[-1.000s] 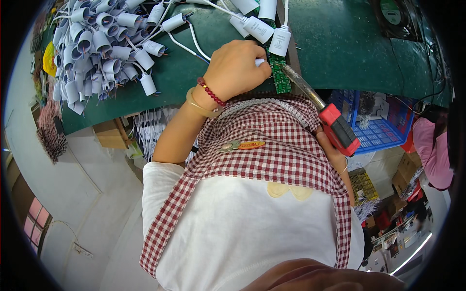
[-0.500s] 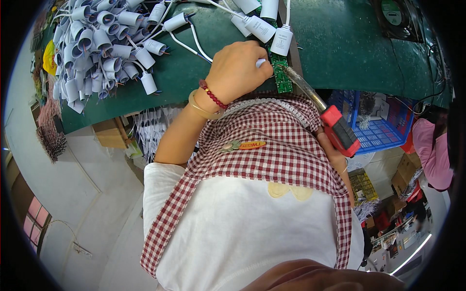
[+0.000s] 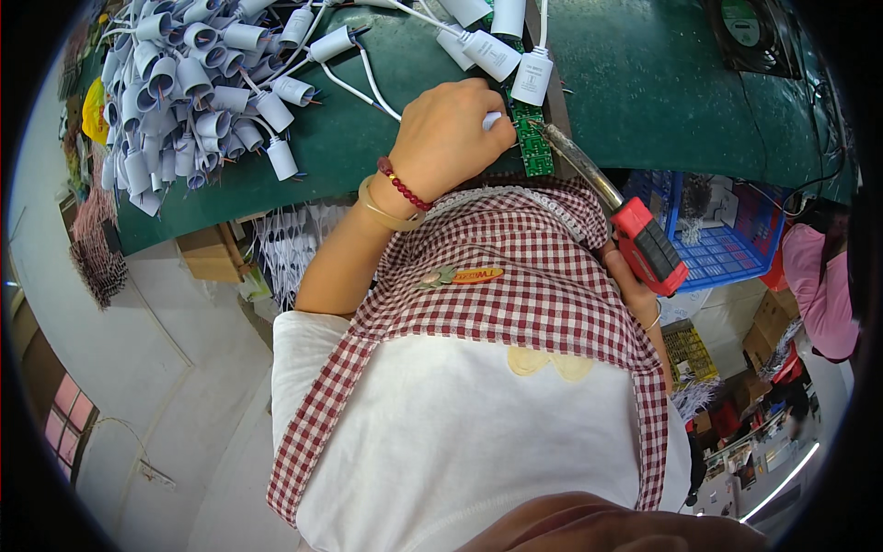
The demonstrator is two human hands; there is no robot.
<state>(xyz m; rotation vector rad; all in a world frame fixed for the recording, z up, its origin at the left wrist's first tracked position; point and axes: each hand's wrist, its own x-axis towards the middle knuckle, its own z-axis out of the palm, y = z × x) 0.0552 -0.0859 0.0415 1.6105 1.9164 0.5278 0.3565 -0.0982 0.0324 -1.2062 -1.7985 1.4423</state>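
My left hand [image 3: 457, 127] is closed around a white lamp holder [image 3: 492, 120], of which only a bit shows past the fingers. It rests beside a strip of green circuit boards [image 3: 536, 156] at the table's near edge. From the right comes a soldering iron [image 3: 589, 170] with a red and black handle, its tip at the strip close to my left fingers. My right hand [image 3: 632, 281], partly behind the handle, grips it. Several white lamp holders with cords [image 3: 492, 53] lie at the strip's far end. Whether the tip touches a board I cannot tell.
A large pile of white lamp holders [image 3: 198, 83] covers the left of the green table [image 3: 644, 101]. A black fan-like device [image 3: 750, 37] stands at the far right. Below the right edge is a blue crate [image 3: 727, 244]; a person in pink [image 3: 819, 290] is beyond.
The soldering iron has shifted slightly to the right, its tip moving a little along the board strip. My left hand has barely moved.
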